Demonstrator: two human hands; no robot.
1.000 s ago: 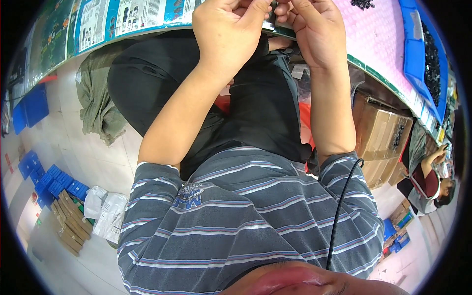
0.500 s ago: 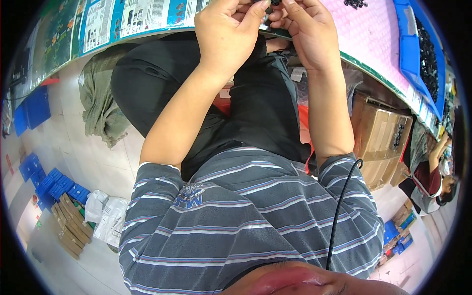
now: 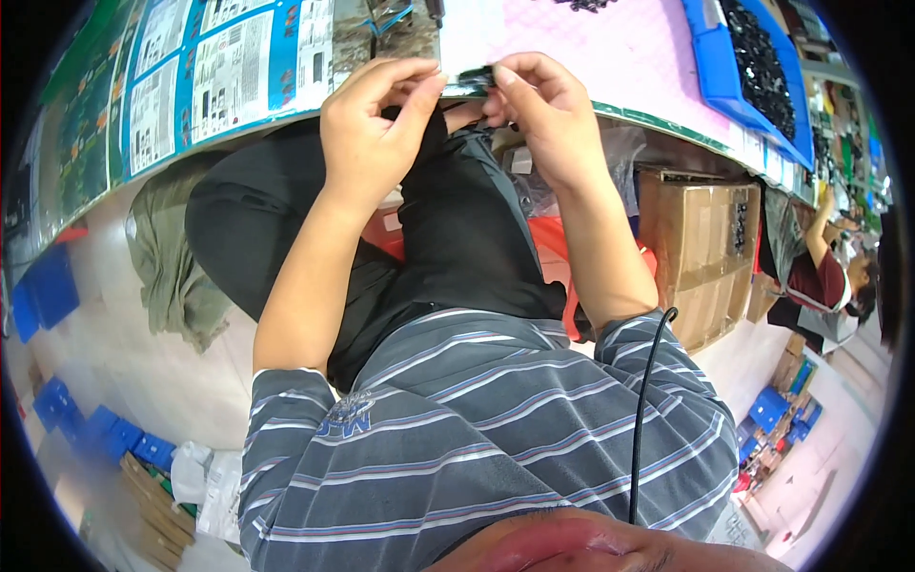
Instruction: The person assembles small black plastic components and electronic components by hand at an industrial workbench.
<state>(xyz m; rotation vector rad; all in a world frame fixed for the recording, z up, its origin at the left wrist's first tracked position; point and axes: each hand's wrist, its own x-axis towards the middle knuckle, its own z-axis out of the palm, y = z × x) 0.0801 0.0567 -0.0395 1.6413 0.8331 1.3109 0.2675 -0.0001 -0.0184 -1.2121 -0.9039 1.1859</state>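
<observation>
At the near edge of the workbench, my right hand (image 3: pixel 551 116) pinches a small black part (image 3: pixel 476 78) between thumb and fingers. The part looks dark and glossy, and its exact kind is too small to make out. My left hand (image 3: pixel 379 124) is a short way to the left, thumb and forefinger pressed together close to the part's left end. Whatever lies in that pinch, if anything, is too small to name. Under my hands are the bench edge and my black trousers.
A blue bin (image 3: pixel 707 81) of black parts stands on the right of the pink sheet (image 3: pixel 634 57). Printed sheets (image 3: pixel 229 71) cover the bench's left. Below the bench sits a cardboard box (image 3: pixel 701 253). Another person (image 3: pixel 827 281) is at far right.
My hands were close together around the black part; now they have drawn apart, with the part in the right hand. The view has shifted, showing more of the bench.
</observation>
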